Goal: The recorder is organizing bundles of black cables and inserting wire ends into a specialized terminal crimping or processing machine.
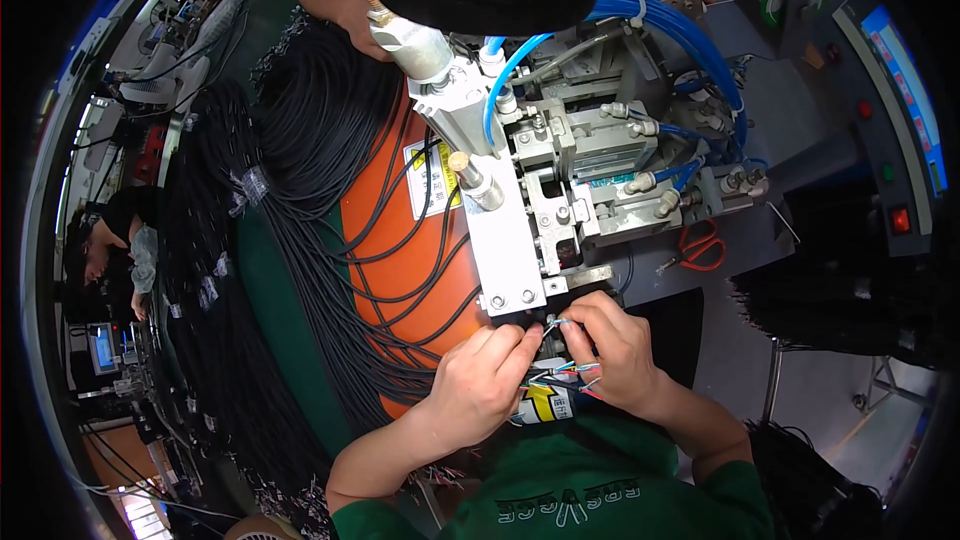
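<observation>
My left hand (482, 380) is closed in a pinch at the front of the machine (505, 250), on what looks like the end of a black cable. My right hand (607, 345) pinches thin coloured wires (552, 324) close to the left fingertips. Just below, more stripped wire ends (565, 368) in red, blue and white fan out between my hands, near a yellow-and-white label (543, 404). The exact grip of the left fingers is partly hidden. Several black cables (430, 270) run over an orange surface (372, 195) to the left of the machine.
A thick bundle of black cables (300, 190) covers the left side. Blue air hoses (700, 35) arch over the machine. Red-handled scissors (700, 246) lie to its right, below a control panel with a lit red button (899, 221). Another person's hand (362, 25) reaches in at the top.
</observation>
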`<state>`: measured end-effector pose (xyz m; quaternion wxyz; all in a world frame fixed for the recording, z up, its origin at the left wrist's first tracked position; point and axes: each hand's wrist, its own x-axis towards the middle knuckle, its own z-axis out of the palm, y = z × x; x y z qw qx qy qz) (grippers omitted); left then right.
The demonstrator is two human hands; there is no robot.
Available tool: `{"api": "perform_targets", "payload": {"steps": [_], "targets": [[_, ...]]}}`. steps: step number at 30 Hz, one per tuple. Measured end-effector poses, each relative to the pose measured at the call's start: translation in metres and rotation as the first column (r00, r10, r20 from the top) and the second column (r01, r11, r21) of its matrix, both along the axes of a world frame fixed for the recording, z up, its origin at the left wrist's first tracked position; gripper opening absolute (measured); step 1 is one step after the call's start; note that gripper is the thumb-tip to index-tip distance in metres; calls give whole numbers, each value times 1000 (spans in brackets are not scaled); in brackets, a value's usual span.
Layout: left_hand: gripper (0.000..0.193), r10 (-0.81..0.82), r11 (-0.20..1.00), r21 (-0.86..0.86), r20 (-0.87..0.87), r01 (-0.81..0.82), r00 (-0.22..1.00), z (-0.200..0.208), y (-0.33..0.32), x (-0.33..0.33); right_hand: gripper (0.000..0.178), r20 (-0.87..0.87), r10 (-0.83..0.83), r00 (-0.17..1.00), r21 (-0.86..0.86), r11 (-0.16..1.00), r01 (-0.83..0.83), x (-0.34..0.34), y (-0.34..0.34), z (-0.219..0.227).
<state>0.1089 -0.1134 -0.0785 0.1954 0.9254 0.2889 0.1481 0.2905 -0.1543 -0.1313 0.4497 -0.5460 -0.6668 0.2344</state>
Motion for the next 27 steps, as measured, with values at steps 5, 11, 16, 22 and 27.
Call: {"api": "perform_targets", "payload": {"steps": [5, 11, 16, 22, 27], "targets": [[47, 0, 1000, -5, -20, 0, 1000, 0, 0, 0, 7, 5, 7, 1000, -10, 1000, -7, 0, 0, 0], [45, -103, 985, 130, -96, 115, 990, 5, 8, -1, 9, 108, 33, 994, 6, 999, -34, 3, 3, 6], [55, -191, 936, 229, -304, 266, 933, 9, 8, 1, 7, 303, 121, 945, -82, 992, -100, 8, 7, 23], [41, -176, 935, 225, -377, 274, 909, 14, 9, 9, 8, 238, 182, 954, -143, 978, -151, 15, 18, 25], [41, -187, 943, 192, -374, 273, 908, 15, 11, 10, 8, 182, 168, 969, -143, 979, -142, 14, 15, 14]]}}
